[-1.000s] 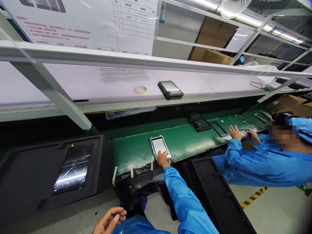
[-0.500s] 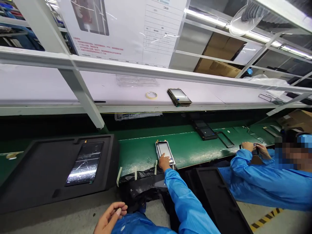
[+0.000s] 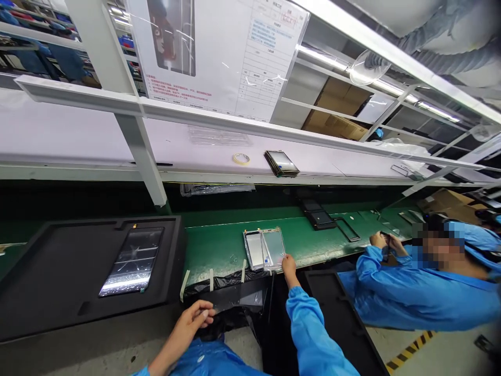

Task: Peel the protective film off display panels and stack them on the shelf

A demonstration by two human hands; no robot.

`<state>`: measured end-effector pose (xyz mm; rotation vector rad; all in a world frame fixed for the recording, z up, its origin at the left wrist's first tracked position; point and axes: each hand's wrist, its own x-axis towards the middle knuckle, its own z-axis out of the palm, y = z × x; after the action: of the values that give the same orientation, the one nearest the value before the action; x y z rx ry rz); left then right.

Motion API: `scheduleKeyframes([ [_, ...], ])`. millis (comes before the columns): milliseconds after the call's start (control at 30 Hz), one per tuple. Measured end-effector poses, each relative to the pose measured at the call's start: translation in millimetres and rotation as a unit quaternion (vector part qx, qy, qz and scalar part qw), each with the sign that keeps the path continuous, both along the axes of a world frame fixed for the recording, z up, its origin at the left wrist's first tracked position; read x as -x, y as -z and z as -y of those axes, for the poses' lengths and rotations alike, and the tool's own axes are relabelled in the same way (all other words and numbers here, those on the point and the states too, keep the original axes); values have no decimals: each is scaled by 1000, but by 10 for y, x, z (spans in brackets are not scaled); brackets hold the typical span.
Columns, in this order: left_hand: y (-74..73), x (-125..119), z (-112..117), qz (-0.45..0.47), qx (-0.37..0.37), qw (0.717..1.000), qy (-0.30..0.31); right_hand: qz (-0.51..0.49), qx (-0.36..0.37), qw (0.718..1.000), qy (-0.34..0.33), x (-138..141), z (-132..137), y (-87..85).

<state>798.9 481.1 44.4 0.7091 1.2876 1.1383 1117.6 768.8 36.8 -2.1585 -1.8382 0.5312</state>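
Translucent rectangular panel [image 3: 273, 248], twelve o'clock on the green bench [image 3: 213, 237], now shows at the three o'clock side of a white-faced rectangular screen [image 3: 254, 249], seemingly parted; right hand [image 3: 289, 269] pinches the panel's edge, left hand [image 3: 194, 317] loosely curled, empty.

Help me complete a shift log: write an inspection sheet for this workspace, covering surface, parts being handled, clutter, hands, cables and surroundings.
Surface: green bench; pale tape strips along its near edge, by black plastic.
Parts handled: clear panel alongside white-screened panel; whether they overlap is unclear.
Clutter: tape roll and stacked panels on the white shelf; dark glossy panel on a black tray.
Hands: right hand grips the clear panel's lower right edge; left hand is apart from the panels, holding nothing visible.
Cables: nothing seen on the bench.
Surroundings: co-worker in blue at right; printed sheet above the shelf.
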Motion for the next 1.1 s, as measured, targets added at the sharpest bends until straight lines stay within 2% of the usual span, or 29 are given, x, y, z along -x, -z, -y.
scheduleKeyframes([
  [67,81,-97,-188,48,25,998,-8,-82,-18,996,6,58,297,31],
  [133,107,-199,-394,102,39,994,-4,-199,-27,980,1,256,696,127],
  [167,91,-243,-492,131,37,991,9,-277,-24,960,-9,385,916,179],
  [233,10,-298,-649,193,21,980,41,-427,-12,903,-46,647,1352,239],
  [267,-45,-305,-699,225,7,973,54,-471,-10,879,-73,760,1551,231],
  [300,-101,-297,-727,254,-5,965,64,-477,-21,873,-101,852,1729,191],
  [400,-235,-213,-691,314,-29,945,80,-320,-134,922,-174,996,2095,-92],
  [433,-265,-179,-652,321,-33,943,82,-254,-173,929,-205,1015,2164,-216],
  [500,-306,-124,-562,320,-34,942,91,-155,-202,920,-297,1048,2238,-451],
  [600,-345,-91,-447,313,-21,944,102,-78,-158,889,-422,1129,2248,-671],
  [700,-353,-79,-374,321,-8,940,112,-44,-121,870,-476,1206,2211,-709],
  [833,-312,-35,-305,354,-2,927,124,-58,-101,837,-534,1243,2195,-670],
  [1100,-273,41,-197,387,18,912,131,-77,-71,813,-573,1315,2282,-724],
])
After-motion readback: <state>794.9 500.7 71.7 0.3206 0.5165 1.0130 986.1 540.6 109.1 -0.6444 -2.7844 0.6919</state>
